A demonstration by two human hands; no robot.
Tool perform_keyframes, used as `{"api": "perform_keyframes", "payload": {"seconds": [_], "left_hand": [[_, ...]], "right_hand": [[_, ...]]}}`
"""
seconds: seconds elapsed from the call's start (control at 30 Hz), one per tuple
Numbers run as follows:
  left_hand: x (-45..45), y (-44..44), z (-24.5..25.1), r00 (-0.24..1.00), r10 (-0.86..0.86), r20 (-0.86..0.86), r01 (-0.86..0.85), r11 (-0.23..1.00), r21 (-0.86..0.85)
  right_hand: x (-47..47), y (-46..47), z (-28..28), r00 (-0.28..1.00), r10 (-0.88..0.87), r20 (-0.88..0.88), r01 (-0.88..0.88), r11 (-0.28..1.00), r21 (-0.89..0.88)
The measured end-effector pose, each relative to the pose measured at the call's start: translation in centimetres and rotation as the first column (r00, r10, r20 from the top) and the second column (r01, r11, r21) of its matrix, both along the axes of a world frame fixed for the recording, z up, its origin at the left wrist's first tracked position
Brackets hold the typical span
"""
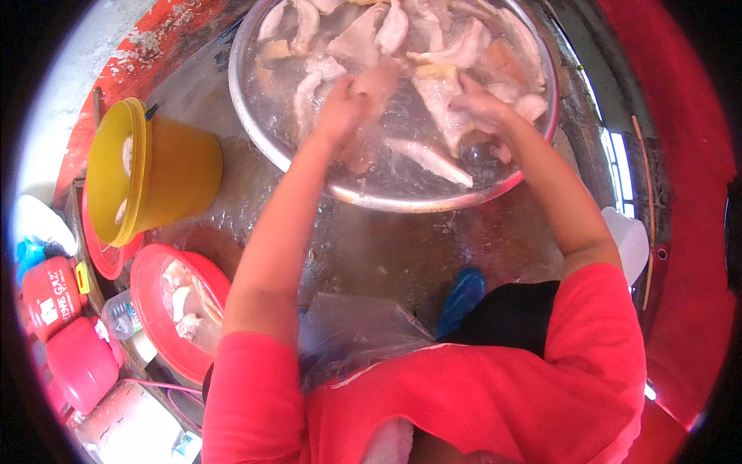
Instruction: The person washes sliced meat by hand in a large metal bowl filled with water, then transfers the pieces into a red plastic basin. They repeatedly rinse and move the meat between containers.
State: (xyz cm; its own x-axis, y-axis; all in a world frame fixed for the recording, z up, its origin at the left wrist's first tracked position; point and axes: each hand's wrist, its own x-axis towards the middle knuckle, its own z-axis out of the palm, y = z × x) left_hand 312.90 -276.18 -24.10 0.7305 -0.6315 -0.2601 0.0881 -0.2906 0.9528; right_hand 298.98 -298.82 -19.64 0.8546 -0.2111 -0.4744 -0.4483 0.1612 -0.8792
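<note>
Before me is a wide, round metal basin of water, with several pale pieces of meat or animal skin in it. My left hand is over the middle of the basin, low among the pieces and blurred by motion. Whether it grips anything is unclear. On the right side, my right hand has its fingertips against a long pale piece with a yellowish end; a firm grip cannot be made out. Nearer the front rim, a narrow pale strip lies in the water, apart from both hands.
A yellow bucket with pale pieces inside stands left of the basin. Below it is a red plastic basin holding more pieces in liquid. A plastic bottle and red containers line the left. The floor is wet.
</note>
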Motion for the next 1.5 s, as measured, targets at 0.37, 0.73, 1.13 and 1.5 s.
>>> {"api": "perform_keyframes", "payload": {"seconds": [0.37, 0.73, 1.13, 1.5], "left_hand": [[-1.7, -1.5, -4.7, 0.874, -0.303, 0.379, -0.053, 0.717, 0.695], [3.9, 17.4, 14.7, 0.950, -0.214, -0.228, 0.257, 0.950, 0.179], [-0.6, 61.9, 12.3, 0.866, 0.381, 0.325, -0.493, 0.531, 0.690], [5.0, 40.5, 17.3, 0.954, -0.251, 0.161, 0.160, 0.886, 0.435]], "right_hand": [[4.6, 6.4, -10.6, 1.000, -0.013, 0.002, 0.013, 0.999, -0.043], [5.5, 4.8, 0.5, 0.988, -0.031, 0.151, 0.079, 0.943, -0.323], [9.2, 38.8, 6.9, 0.723, 0.538, 0.433, -0.688, 0.620, 0.377], [6.2, 16.3, 3.0, 0.762, 0.640, 0.100, -0.388, 0.574, -0.721]]}}
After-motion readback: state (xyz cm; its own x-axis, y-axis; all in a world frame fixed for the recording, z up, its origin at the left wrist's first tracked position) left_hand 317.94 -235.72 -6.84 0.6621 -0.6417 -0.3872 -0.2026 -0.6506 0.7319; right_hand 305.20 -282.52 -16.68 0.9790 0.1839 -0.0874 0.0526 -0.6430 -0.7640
